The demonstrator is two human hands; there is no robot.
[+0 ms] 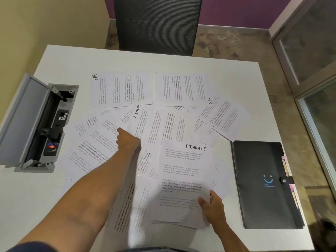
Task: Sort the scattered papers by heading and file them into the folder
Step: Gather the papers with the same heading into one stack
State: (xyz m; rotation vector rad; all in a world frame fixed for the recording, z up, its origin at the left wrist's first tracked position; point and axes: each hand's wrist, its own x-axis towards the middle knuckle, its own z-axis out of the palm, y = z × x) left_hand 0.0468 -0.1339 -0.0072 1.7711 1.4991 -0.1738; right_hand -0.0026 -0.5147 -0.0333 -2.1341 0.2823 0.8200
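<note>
Now FINANCE stack point(183, 179) in right grip point(211, 201).

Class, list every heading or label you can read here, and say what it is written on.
"HR": far-left white sheet.
"HR": right-hand tilted white sheet.
"FINANC", cut off: middle sheet by the left hand.
"FINANCE": top sheet pinched by the right hand.
Body print and the black folder's blue logo text: too small.
</note>
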